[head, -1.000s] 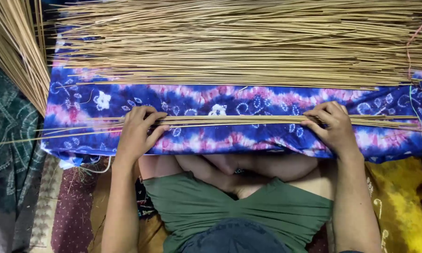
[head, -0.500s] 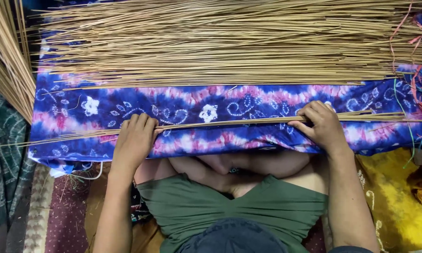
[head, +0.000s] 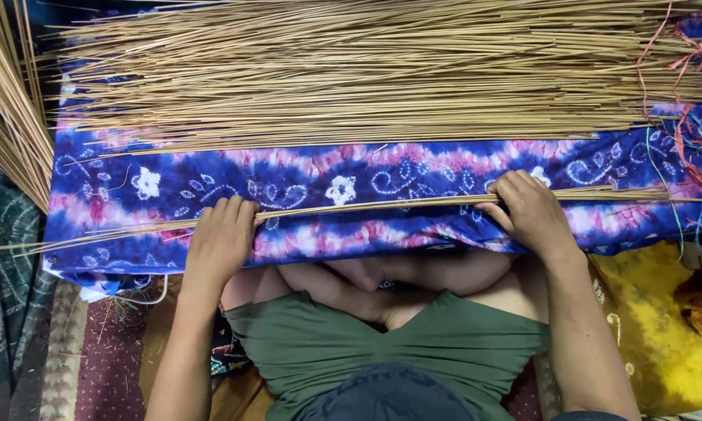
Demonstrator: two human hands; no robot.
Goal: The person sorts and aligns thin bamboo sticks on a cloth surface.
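My left hand (head: 221, 238) and my right hand (head: 528, 212) press down on a thin bundle of long tan sticks (head: 366, 206). The bundle lies across a blue, pink and white tie-dye cloth (head: 320, 175) over my lap. Both hands have fingers curled over the sticks near the cloth's front edge. A large pile of the same sticks (head: 351, 70) lies across the far half of the cloth.
Another sheaf of sticks (head: 4, 101) slants down at the far left. Coloured strings (head: 682, 101) tangle at the right end of the pile. A yellow cloth (head: 663, 327) lies at the right, patterned mats (head: 78, 343) at the left.
Both hands have drawn the thin bundle of sticks toward me, closer to the cloth's front edge. The bundle has tightened and tilted slightly.
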